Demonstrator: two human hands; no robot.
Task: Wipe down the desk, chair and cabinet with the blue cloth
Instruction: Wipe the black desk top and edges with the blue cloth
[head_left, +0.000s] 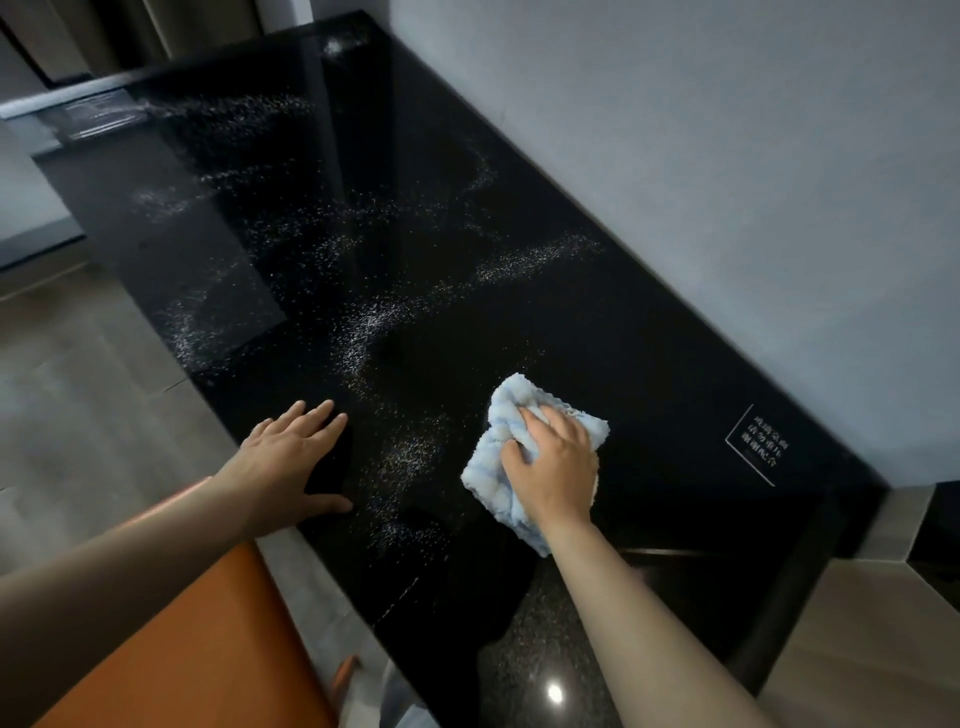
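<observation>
Desk (597, 322): your way is open leftward and far along the glossy top; wall (727, 156) closes the right edge; left hand (291, 462) lies flat near the front edge; orange chair (197, 639) beside the near corner

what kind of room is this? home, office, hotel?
Probably a hotel or rental room, though not certain. A glossy black glass desk runs along a plain wall, carries a small printed notice like guest instructions, and an orange chair stands by it on a tiled floor.
</observation>
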